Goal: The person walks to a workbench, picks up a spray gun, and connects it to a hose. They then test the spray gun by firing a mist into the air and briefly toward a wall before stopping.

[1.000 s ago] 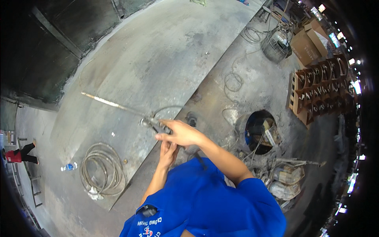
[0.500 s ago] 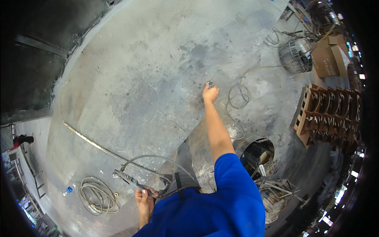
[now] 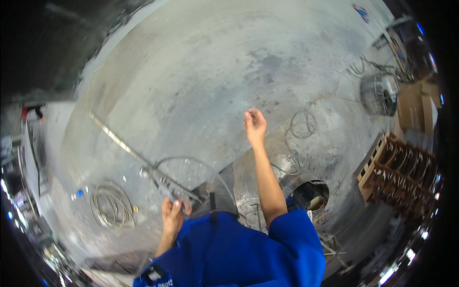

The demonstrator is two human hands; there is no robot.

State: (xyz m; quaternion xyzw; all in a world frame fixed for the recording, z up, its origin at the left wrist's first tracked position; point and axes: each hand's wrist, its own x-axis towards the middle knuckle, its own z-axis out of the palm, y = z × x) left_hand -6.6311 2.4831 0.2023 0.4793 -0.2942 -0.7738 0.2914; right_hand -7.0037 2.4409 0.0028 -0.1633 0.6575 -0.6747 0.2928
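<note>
**Left hand grips a long metal tool; right hand reaches onto the grey sheet**

The fingers of the left hand point(image 3: 172, 215) are curled together and clamped on the handle end of a metal tool point(image 3: 165, 184), which lies low in the picture, just above the blue sleeve point(image 3: 224, 253). From that grip a long thin rod point(image 3: 119, 141) runs up and to the left across a big grey metal sheet point(image 3: 191, 71), and a thin hose or cable point(image 3: 191, 160) arcs from the tool's head over to the right, then down toward the person's body.

The right hand point(image 3: 255, 125) is stretched well away from the left, arm straight, out near the lower edge of the sheet. Its fingers are loosely bent and close together with nothing visible between them; whether the fingertips touch the sheet I cannot tell.

Just right of that hand a small coil of wire point(image 3: 303, 125) lies on the grey floor point(image 3: 334, 153), with a loose strand trailing off to the upper right toward a round wire-caged fan point(image 3: 380, 93). Below the right forearm there is a dark round opening point(image 3: 311, 196). A larger coiled hose point(image 3: 112, 205) rests on the sheet to the left of the left hand. At the far right stands a wooden rack point(image 3: 397, 167) with slotted compartments, and brown cardboard boxes point(image 3: 416, 107) sit above it.
</note>
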